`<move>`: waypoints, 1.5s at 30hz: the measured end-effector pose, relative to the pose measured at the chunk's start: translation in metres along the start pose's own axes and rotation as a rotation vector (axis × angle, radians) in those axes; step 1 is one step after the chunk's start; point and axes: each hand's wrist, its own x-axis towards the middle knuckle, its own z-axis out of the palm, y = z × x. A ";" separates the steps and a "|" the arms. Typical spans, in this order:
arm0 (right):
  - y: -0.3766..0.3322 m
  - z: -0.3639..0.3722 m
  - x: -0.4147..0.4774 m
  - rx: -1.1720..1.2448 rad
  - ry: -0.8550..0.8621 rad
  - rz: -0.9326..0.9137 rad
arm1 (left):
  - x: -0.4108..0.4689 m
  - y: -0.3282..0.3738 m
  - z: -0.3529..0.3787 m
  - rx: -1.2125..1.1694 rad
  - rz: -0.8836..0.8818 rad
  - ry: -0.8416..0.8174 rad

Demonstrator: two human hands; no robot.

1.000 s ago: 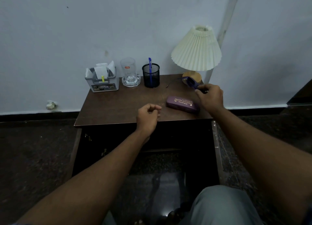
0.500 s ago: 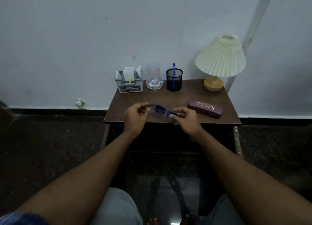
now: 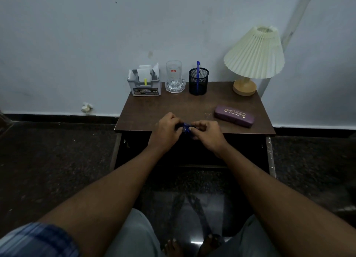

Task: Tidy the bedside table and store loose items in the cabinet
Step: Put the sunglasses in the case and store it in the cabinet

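Blue glasses (image 3: 186, 128) are held between my two hands over the front edge of the brown bedside table (image 3: 173, 106). My left hand (image 3: 167, 130) pinches one end and my right hand (image 3: 207, 133) pinches the other, so only a small blue part shows between the fingers. A closed purple glasses case (image 3: 234, 115) with gold lettering lies on the table to the right of my hands. The dark open cabinet (image 3: 192, 154) sits under the tabletop, behind my forearms.
Along the table's back edge stand a grey organiser with papers (image 3: 144, 83), a glass mug (image 3: 174, 77), a black mesh pen cup with a blue pen (image 3: 198, 81) and a cream pleated lamp (image 3: 254, 58). Dark floor lies on both sides.
My right hand carried the glasses from beside the lamp to the table's front, my left hand took the other end, and both hands have now closed in together on them.
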 end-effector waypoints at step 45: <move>-0.008 -0.003 0.059 -0.432 0.222 0.027 | 0.041 -0.018 0.014 -0.348 -0.821 0.237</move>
